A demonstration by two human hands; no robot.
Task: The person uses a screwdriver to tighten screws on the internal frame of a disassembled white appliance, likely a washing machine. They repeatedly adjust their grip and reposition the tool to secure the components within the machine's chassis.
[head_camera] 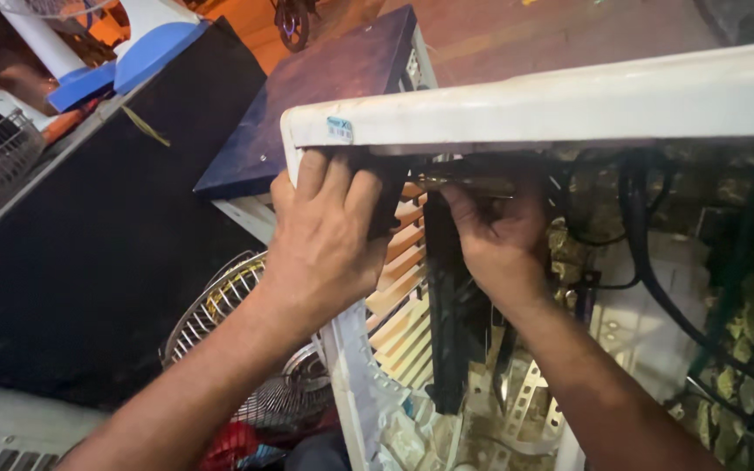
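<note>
Evidently mid-job, both hands are up under the white cooler casing: left hand gripping its corner, right hand pinching the black part hanging inside, not yet freed, I'd judge.

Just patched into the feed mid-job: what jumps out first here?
Both hands are up inside an open white cabinet: the left hand grips its upper corner, and the right hand reaches under the top edge beside a black part. Black cables hang at right; a wire fan guard lies lower left.
</note>
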